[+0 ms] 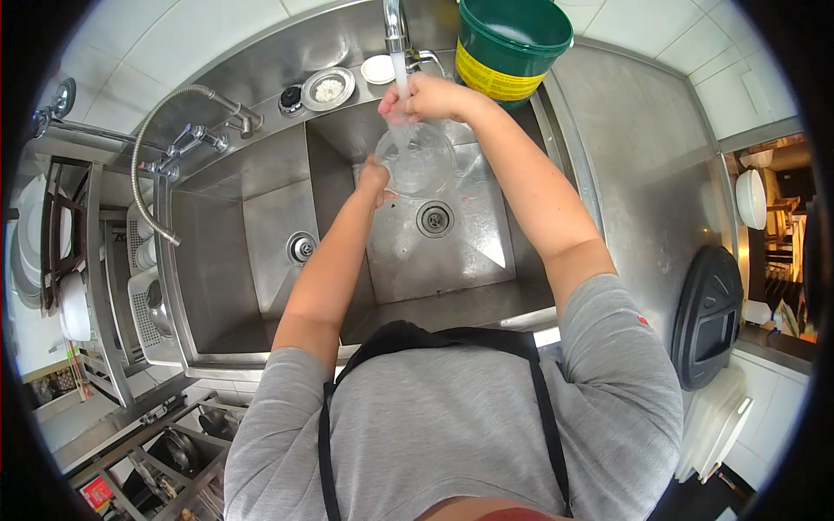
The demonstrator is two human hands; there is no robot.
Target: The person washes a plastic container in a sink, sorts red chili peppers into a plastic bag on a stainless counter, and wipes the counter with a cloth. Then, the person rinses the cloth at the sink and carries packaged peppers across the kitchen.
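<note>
Water runs from the faucet (396, 33) over my right hand (420, 97), whose fingers are bent in the stream; whether they hold anything is hidden by the water. Below it is a clear round bowl (423, 163) with water in it, above the right basin of the steel sink (452, 252). My left hand (374, 181) is closed on the bowl's left rim.
A green bucket (508, 48) stands at the back right. On the back ledge are a metal dish (328, 89) with white bits and a small white bowl (378, 69). A hose faucet (143, 165) arches over the left basin. A black lid (708, 317) leans at the right.
</note>
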